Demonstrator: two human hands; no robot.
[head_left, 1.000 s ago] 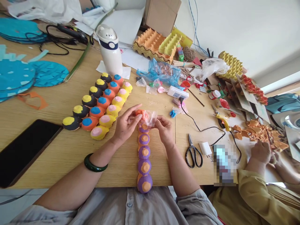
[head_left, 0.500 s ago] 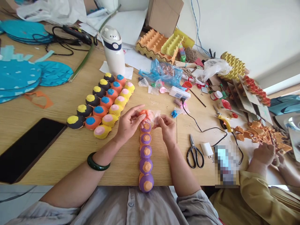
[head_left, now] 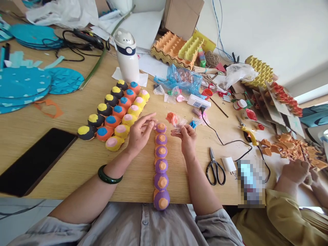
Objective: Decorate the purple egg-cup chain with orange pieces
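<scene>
My right hand (head_left: 189, 136) grips a clear plastic bag (head_left: 181, 124) by its gathered end. Orange modelling clay (head_left: 172, 118) bulges from the bag's far side. My left hand (head_left: 140, 133) hovers to the left, thumb and fingertips drawn together; whatever they pinch, if anything, is too small to make out. Between my forearms lies a strip of purple domes (head_left: 161, 166), joined in a line, each topped with an orange patch. Left of it sit three similar strips: yellow domes with pink tops (head_left: 122, 131), orange with blue (head_left: 118, 111), black with yellow (head_left: 104, 109).
Black-handled scissors (head_left: 215, 169), a white charger (head_left: 229, 164) and a power strip (head_left: 198, 101) with a cord lie to the right. A dark tablet (head_left: 36, 160) lies left. A white tumbler (head_left: 127, 59) stands behind the strips. A co-worker's hand (head_left: 294, 174) is at far right.
My hands have parted. The right hand has carried the bag of orange clay rightward, off the strip's far end, while the left has let go of the bag. The strip's end dome now shows.
</scene>
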